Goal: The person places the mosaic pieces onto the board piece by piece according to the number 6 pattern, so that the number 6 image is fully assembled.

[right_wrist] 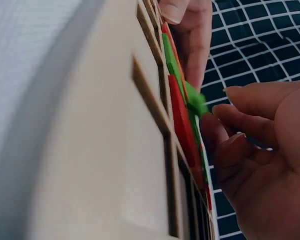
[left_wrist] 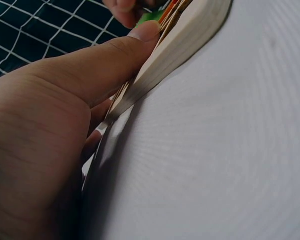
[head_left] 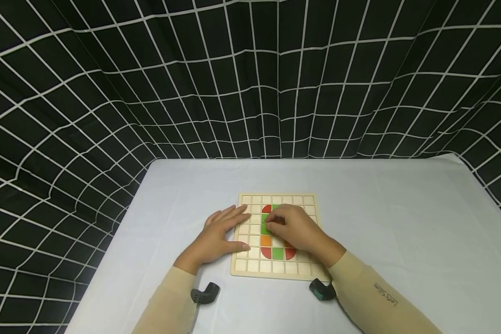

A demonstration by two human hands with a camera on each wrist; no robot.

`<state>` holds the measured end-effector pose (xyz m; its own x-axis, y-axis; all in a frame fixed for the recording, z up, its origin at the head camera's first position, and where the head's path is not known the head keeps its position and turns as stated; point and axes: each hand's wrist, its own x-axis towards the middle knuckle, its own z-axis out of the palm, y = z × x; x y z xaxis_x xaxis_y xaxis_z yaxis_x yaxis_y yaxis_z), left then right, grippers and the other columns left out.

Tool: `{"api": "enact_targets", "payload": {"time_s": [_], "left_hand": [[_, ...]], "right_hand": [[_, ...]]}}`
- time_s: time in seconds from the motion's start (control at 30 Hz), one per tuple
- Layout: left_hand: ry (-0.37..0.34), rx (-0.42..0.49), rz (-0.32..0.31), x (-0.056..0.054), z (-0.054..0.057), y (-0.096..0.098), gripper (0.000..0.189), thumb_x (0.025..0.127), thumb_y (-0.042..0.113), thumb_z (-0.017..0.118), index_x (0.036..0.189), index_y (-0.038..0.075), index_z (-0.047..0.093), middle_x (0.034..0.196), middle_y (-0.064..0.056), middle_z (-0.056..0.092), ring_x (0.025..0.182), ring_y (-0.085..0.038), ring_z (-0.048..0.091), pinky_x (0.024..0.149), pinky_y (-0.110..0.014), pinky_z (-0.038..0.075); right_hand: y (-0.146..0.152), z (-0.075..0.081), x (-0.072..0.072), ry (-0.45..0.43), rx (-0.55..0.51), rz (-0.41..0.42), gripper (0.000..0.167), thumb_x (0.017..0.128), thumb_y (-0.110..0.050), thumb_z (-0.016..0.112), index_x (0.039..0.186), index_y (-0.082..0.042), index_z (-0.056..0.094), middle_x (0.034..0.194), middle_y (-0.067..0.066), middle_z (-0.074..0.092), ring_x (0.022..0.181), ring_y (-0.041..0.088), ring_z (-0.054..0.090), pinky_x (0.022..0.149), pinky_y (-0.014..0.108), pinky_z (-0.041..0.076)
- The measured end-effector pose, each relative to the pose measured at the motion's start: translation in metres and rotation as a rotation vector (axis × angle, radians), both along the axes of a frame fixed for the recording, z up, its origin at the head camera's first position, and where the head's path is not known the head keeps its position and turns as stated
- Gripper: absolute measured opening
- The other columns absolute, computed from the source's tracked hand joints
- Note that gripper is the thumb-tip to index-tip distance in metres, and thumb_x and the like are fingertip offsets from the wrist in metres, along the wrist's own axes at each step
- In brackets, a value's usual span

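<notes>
A wooden grid board point(head_left: 242, 268) lies on the white table, with red, green and orange pieces set in some of its squares. My left hand point(head_left: 218, 236) rests on the board's left edge, fingers spread and thumb on the lower left squares. Over the middle of the board, my right hand point(head_left: 294, 227) pinches a green tile point(right_wrist: 196, 101), which stands tilted up from the board in the right wrist view. Beside it lie an orange square point(head_left: 266, 240), a green square point(head_left: 277, 253) and red rounded pieces point(head_left: 266, 253). The right hand covers part of the pattern.
The white tablecloth point(head_left: 183, 185) stretches around the board. A black curtain with white grid lines point(head_left: 259, 93) hangs behind and at both sides. Dark curved devices point(head_left: 206, 293) sit at both wrists, near the sleeves.
</notes>
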<state>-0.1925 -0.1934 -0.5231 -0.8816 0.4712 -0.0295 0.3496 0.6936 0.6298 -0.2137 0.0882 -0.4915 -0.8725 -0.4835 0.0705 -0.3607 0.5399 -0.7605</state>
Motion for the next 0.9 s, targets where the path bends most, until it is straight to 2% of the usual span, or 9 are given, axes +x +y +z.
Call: {"api": "enact_targets", "payload": {"time_s": [0.3,0.47,0.5,0.57,0.7,0.9], "left_hand": [[-0.007,-0.007,0.014,0.000,0.000,0.005,0.086,0.091,0.053,0.087,0.164,0.027,0.052,0.176,0.014,0.028,0.164,-0.016,0.016,0.130,-0.048,0.001],[-0.004,0.019,0.010,0.002,0.001,0.009,0.086,0.089,0.052,0.089,0.163,0.026,0.054,0.176,0.011,0.031,0.164,-0.020,0.018,0.129,-0.050,0.002],[-0.005,0.027,0.007,0.002,0.001,0.010,0.086,0.088,0.051,0.089,0.163,0.026,0.054,0.175,0.011,0.032,0.164,-0.021,0.018,0.129,-0.050,0.002],[-0.007,0.039,0.002,0.002,0.000,0.011,0.086,0.088,0.050,0.090,0.163,0.026,0.055,0.175,0.010,0.032,0.163,-0.022,0.019,0.129,-0.052,0.002],[-0.008,0.038,0.005,0.004,-0.004,0.010,0.087,0.086,0.050,0.092,0.162,0.026,0.056,0.175,0.011,0.033,0.163,-0.022,0.019,0.128,-0.053,0.003],[-0.010,0.044,0.001,0.004,-0.009,0.009,0.088,0.085,0.051,0.092,0.162,0.025,0.056,0.175,0.009,0.033,0.164,-0.024,0.018,0.128,-0.054,0.002]], "right_hand": [[0.017,0.007,-0.005,-0.046,-0.064,-0.072,0.009,0.105,-0.020,0.076,0.109,-0.015,0.082,0.102,-0.006,0.072,0.093,0.019,0.064,0.087,0.041,0.057],[0.030,0.014,-0.006,-0.111,-0.154,-0.115,0.011,0.106,-0.018,0.074,0.111,-0.010,0.080,0.091,0.005,0.071,0.079,0.026,0.065,0.068,0.034,0.056],[0.032,0.015,-0.006,-0.118,-0.169,-0.119,0.012,0.106,-0.017,0.074,0.112,-0.008,0.080,0.089,0.007,0.071,0.077,0.027,0.065,0.068,0.034,0.056],[0.034,0.017,-0.006,-0.127,-0.186,-0.130,0.013,0.106,-0.017,0.073,0.112,-0.008,0.080,0.088,0.009,0.071,0.077,0.029,0.065,0.069,0.036,0.055],[0.038,0.017,-0.005,-0.083,-0.171,-0.147,0.013,0.106,-0.018,0.074,0.112,-0.009,0.081,0.091,0.004,0.074,0.086,0.026,0.064,0.081,0.043,0.052],[0.039,0.018,-0.005,-0.074,-0.173,-0.160,0.014,0.106,-0.018,0.074,0.113,-0.009,0.080,0.093,0.002,0.076,0.089,0.024,0.063,0.084,0.045,0.053]]}}
